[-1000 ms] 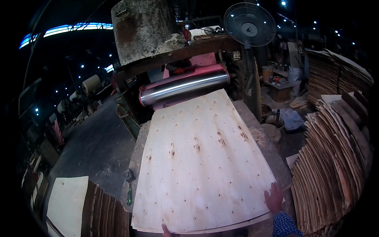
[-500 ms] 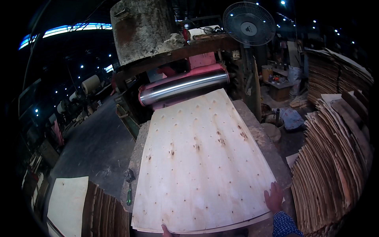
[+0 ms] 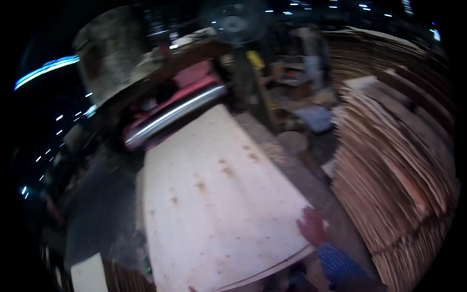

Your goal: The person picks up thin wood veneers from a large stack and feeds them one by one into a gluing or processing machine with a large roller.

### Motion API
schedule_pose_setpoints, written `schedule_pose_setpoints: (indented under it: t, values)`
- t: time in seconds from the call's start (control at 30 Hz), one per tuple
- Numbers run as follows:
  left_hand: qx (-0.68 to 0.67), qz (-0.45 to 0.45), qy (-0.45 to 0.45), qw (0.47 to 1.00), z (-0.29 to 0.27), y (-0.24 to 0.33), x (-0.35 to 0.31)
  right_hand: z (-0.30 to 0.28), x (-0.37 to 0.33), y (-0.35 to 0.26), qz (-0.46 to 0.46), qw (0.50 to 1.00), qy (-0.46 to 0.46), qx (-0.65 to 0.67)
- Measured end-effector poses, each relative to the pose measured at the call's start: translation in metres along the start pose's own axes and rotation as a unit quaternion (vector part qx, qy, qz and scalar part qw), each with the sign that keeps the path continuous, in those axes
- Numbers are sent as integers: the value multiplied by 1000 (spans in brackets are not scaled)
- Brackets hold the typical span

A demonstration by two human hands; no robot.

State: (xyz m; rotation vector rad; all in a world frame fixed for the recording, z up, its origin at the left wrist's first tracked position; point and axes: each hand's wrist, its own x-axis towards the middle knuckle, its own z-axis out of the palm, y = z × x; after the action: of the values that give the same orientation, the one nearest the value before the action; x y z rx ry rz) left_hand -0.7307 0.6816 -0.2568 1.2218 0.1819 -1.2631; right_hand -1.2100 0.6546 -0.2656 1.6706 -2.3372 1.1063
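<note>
One broad sheet of pale veneer (image 3: 214, 204) lies flat on the worktop (image 3: 301, 180), its far end reaching up to the shiny steel roller (image 3: 172, 116) of a red-bodied machine (image 3: 194, 78) and its near edge curving past the worktop's near edge. Brown knots dot its surface. The right hand (image 3: 312, 226), with a blue checked sleeve (image 3: 338, 263) behind it, rests on the sheet's near right corner, fingers laid over the edge; the picture is blurred, so whether it grips or only presses cannot be told. Of the left hand only a sliver (image 3: 190, 289) shows at the sheet's near edge, at the bottom of the view, and its state cannot be told. Right of the worktop, a tall stack of brown veneer sheets (image 3: 394, 180) stands with ragged edges. Behind the machine a round fan (image 3: 236, 22) sits high up. Beyond the worktop's near left corner, a smaller pale sheet (image 3: 88, 275) lies lower down.
</note>
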Motion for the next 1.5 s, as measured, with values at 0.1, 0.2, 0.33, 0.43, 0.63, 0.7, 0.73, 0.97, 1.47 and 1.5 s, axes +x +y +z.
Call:
schedule_pose_setpoints:
  t: [0.1, 0.2, 0.33, 0.43, 0.63, 0.7, 0.73, 0.97, 1.47, 1.5]
  values:
    - [47, -52, -189, 979, -115, 13, 134, -30, -18, -27, -8, 991, -11, -132]
    - [187, -136, -149, 961, -75, -23, 146, -86, -83, -40, 29, 990, -18, -135]
    - [314, -231, -201, 899, -19, -82, 135, -136, -291, 5, 306, 920, -103, -221]
    - [368, -269, -242, 856, -2, -107, 115, -153, -450, -14, 506, 814, -256, -128]
    - [446, -314, -303, 781, 6, -145, 73, -136, -560, -48, 557, 768, -314, -34]
    - [476, -322, -318, 754, 5, -160, 58, -135, -555, -37, 504, 806, -311, -7]
    - [490, -327, -325, 740, 6, -168, 48, -131, -565, -17, 426, 841, -333, -22]
    - [559, -347, -349, 668, -22, -231, -15, -197, -621, 19, 500, 863, -63, 33]
    - [539, -493, -556, 396, -105, -395, -313, -729, -549, 6, 314, 824, 341, -325]
    - [517, -509, -576, 377, -100, -403, -324, -753, -533, 14, 273, 818, 346, -369]
